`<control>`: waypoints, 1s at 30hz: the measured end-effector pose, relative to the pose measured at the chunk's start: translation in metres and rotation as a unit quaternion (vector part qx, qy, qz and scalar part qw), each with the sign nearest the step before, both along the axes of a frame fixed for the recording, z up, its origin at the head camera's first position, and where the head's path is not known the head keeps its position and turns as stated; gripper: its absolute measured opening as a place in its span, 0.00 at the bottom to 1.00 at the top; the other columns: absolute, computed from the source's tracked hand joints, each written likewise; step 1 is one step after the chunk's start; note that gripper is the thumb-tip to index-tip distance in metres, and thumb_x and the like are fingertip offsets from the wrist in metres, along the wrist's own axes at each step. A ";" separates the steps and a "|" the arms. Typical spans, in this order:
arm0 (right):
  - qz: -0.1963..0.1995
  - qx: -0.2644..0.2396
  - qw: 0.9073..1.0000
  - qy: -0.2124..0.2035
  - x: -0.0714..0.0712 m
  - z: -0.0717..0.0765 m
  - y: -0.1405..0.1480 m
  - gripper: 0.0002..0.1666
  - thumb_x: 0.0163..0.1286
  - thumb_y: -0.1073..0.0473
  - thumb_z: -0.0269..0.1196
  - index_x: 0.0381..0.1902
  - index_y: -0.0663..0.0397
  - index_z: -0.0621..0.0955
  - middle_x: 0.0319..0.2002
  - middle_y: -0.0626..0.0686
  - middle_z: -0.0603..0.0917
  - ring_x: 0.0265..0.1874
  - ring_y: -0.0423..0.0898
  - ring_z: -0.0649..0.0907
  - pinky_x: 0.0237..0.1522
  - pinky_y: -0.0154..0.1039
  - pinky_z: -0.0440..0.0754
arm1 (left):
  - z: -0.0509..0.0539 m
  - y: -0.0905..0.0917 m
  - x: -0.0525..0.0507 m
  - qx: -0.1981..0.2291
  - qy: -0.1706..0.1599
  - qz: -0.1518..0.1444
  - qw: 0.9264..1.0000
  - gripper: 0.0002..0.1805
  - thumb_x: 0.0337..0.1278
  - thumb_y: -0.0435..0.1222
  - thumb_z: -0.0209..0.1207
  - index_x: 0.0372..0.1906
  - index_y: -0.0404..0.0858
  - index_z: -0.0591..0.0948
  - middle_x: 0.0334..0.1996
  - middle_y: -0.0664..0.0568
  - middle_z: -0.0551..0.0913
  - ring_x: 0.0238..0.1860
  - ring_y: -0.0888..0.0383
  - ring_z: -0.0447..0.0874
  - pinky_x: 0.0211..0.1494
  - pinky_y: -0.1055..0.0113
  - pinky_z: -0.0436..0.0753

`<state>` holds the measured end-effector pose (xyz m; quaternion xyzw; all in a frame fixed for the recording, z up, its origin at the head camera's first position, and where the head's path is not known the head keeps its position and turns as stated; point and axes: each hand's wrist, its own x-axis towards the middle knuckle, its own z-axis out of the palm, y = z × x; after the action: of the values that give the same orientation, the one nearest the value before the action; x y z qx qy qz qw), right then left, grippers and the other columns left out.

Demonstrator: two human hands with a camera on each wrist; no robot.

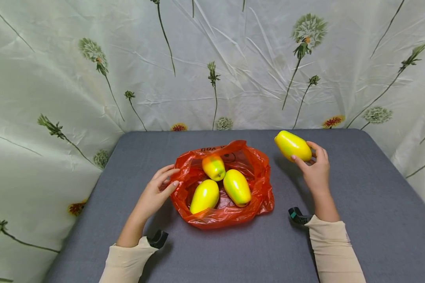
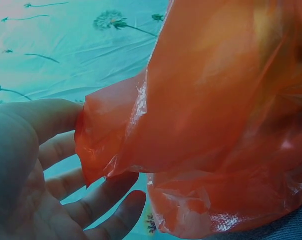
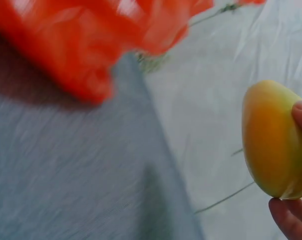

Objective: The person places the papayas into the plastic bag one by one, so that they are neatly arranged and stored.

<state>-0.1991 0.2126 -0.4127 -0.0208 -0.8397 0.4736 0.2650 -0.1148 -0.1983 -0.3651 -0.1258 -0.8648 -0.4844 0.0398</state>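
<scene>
A red plastic bag (image 1: 222,224) lies with its mouth open, and three yellow papayas (image 1: 204,195) are inside it. My left hand (image 1: 156,194) is at the bag's left rim, its fingers spread and slightly bent, touching the plastic. In the left wrist view the bag's edge (image 2: 98,145) covers some fingertips of that hand. To the right of the bag, my right hand (image 1: 316,169) grips another yellow papaya (image 1: 293,146) by its right end, above the table. The right wrist view shows this papaya (image 3: 270,140) between the thumb and fingers.
Everything stands on a grey cloth-covered table (image 1: 233,255). A pale curtain (image 1: 255,67) with printed dandelions hangs behind and at the sides. Black wrist devices are on the left wrist (image 1: 157,239) and the right wrist (image 1: 299,216).
</scene>
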 end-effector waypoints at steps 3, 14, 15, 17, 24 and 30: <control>0.002 -0.003 0.999 0.037 0.005 0.012 -0.005 0.35 0.51 0.63 0.69 0.57 0.60 0.70 0.50 0.56 0.69 0.43 0.45 0.70 0.40 0.25 0.69 | 0.000 0.000 0.000 0.002 -0.003 0.000 1.000 0.19 0.56 0.28 0.56 0.54 0.28 0.72 0.60 0.37 0.63 0.42 0.43 0.76 0.44 0.52 0.76; 0.066 -0.001 0.990 0.124 0.042 0.065 -0.044 0.36 0.46 0.71 0.70 0.55 0.62 0.72 0.53 0.55 0.70 0.47 0.40 0.68 0.43 0.26 0.67 | -0.014 -0.007 -0.006 0.002 0.002 0.000 1.000 0.20 0.57 0.32 0.56 0.55 0.32 0.73 0.61 0.41 0.63 0.43 0.46 0.76 0.44 0.56 0.77; 0.078 0.000 0.988 0.134 0.044 0.066 -0.048 0.36 0.45 0.72 0.70 0.55 0.63 0.72 0.53 0.56 0.70 0.47 0.40 0.68 0.43 0.26 0.67 | -0.018 -0.009 -0.008 0.004 0.003 -0.001 1.000 0.20 0.57 0.34 0.56 0.55 0.34 0.73 0.61 0.42 0.63 0.44 0.47 0.76 0.44 0.57 0.77; 0.100 0.006 0.984 0.148 0.050 0.071 -0.056 0.37 0.43 0.74 0.70 0.54 0.65 0.72 0.53 0.59 0.70 0.49 0.43 0.68 0.43 0.27 0.66 | -0.028 -0.013 -0.012 0.005 0.007 -0.003 1.000 0.21 0.57 0.36 0.56 0.56 0.36 0.73 0.61 0.44 0.63 0.44 0.49 0.77 0.43 0.60 0.78; 0.172 0.035 0.974 0.144 0.060 0.067 -0.087 0.38 0.40 0.75 0.71 0.54 0.67 0.72 0.53 0.63 0.68 0.52 0.53 0.67 0.49 0.37 0.65 | -0.027 -0.012 -0.012 0.000 0.002 0.002 1.000 0.20 0.57 0.35 0.56 0.55 0.35 0.73 0.61 0.44 0.63 0.44 0.48 0.77 0.44 0.60 0.77; 0.213 0.053 0.970 0.104 0.058 0.048 -0.103 0.37 0.44 0.66 0.72 0.55 0.57 0.73 0.54 0.56 0.67 0.55 0.50 0.66 0.53 0.48 0.66 | -0.002 -0.001 -0.001 -0.001 0.006 -0.001 1.000 0.19 0.56 0.28 0.55 0.54 0.28 0.72 0.60 0.36 0.63 0.43 0.43 0.76 0.44 0.53 0.76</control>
<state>-0.1413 0.1092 -0.3651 0.2217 -0.8163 0.4738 0.2452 -0.1159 -0.1991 -0.3676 -0.1295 -0.8649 -0.4830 0.0441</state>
